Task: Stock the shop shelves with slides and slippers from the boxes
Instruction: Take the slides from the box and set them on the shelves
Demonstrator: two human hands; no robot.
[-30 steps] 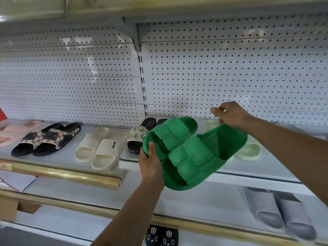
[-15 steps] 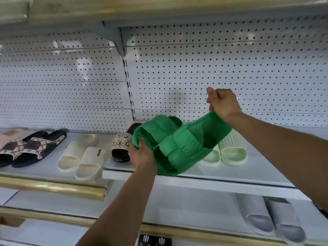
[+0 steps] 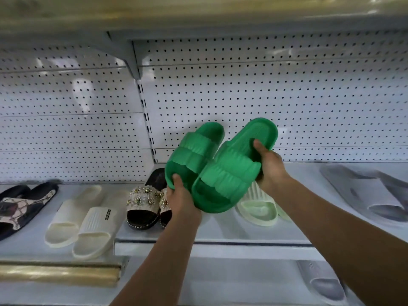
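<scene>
Two bright green slides are held side by side in the air above the white shelf [image 3: 220, 238], in front of the pegboard. My left hand [image 3: 181, 200] grips the toe end of the left green slide [image 3: 194, 151], thumb inside its opening. My right hand [image 3: 268, 165] grips the right green slide [image 3: 229, 180] at its side, thumb on the footbed near the heel. The slides tilt with heels up and back. They hide part of the pale green slides [image 3: 257, 205] and the jewelled sandals [image 3: 144, 203] resting on the shelf below.
On the shelf from left: dark patterned slides [image 3: 19, 205], cream slides [image 3: 81, 219], then grey slides [image 3: 375, 195] at far right. Another grey slide [image 3: 320, 281] lies on the lower shelf. A gold strip [image 3: 59, 273] edges the left shelf. An upper shelf [image 3: 198, 16] overhangs.
Both hands lifted the green slides higher and turned them heels-up. My right hand shifted from the heel tip to the slide's side. The view moved closer and to the right.
</scene>
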